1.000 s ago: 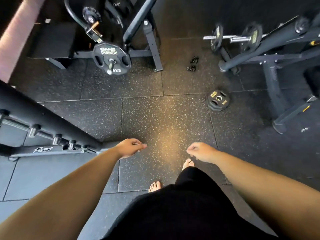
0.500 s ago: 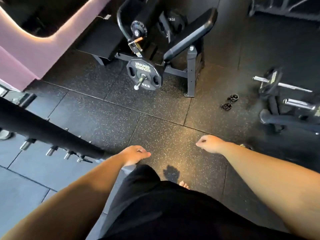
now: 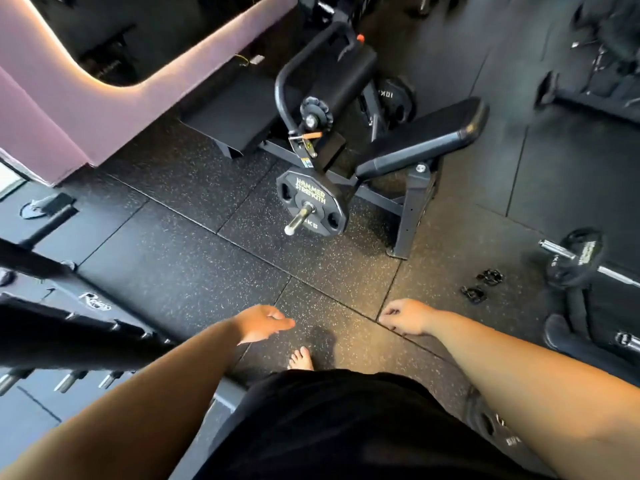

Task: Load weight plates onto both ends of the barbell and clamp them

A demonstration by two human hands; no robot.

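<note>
We are standing on the rubber floor (image 3: 173, 271) with both hands apart and holding nothing: our left hand (image 3: 263, 323) is hanging low, fingers relaxed and nearly straight, and our right hand (image 3: 405, 317) is hanging level with it, fingers loosely curled, probably because we are walking between pickups. Ahead of them a Hammer Strength plate (image 3: 313, 197) is sitting on a machine's peg (image 3: 299, 220), likely stored there. Toward the floor's right edge 2 clamps (image 3: 473, 294) are lying side by side near the barbell (image 3: 557, 251), which is carrying 1 loaded plate (image 3: 576, 263) on its near sleeve, so we judge they are waiting within reach for locking.
</note>
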